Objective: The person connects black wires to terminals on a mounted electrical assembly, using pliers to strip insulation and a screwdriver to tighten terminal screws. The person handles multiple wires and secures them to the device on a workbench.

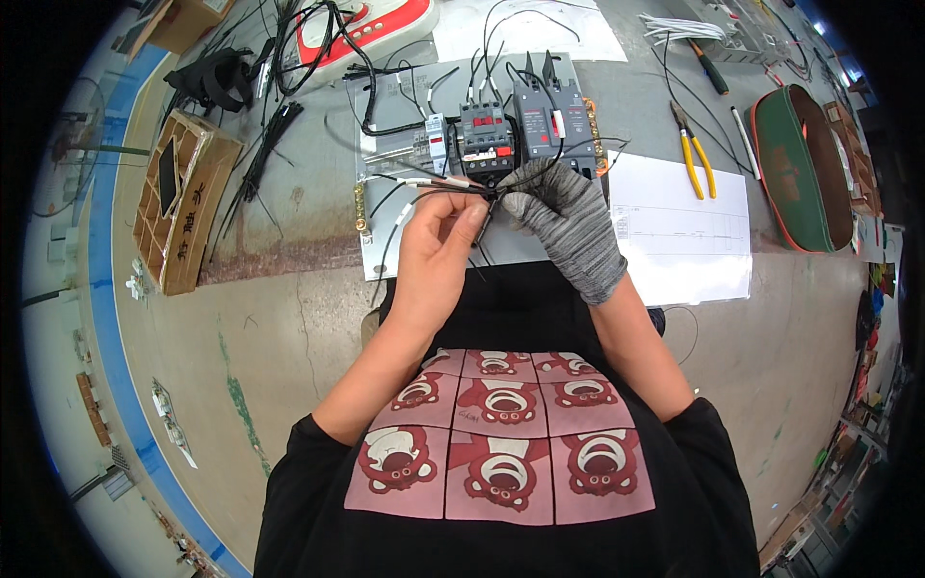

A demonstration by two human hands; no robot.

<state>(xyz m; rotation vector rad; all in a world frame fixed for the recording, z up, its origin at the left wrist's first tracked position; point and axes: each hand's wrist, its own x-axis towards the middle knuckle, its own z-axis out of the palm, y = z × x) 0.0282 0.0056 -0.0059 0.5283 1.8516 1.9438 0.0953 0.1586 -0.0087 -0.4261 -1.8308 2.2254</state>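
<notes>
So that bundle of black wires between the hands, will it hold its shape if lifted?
Probably not: the black wires are thin and curve loosely, so they would likely droop. They look light. Several run up to the switchgear, so they may tug there. The left hand and gloved right hand pinch them together.

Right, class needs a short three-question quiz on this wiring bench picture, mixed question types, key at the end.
1. True or false: the right hand wears a grey knit glove.
2. The left hand is: A gloved, B bare, C out of view.
3. Which tool with yellow handles lies on the floor right of the mounting plate?

Key: 1 true; 2 B; 3 the pliers. Both hands pinch the black wires in front of the contactor.
</notes>
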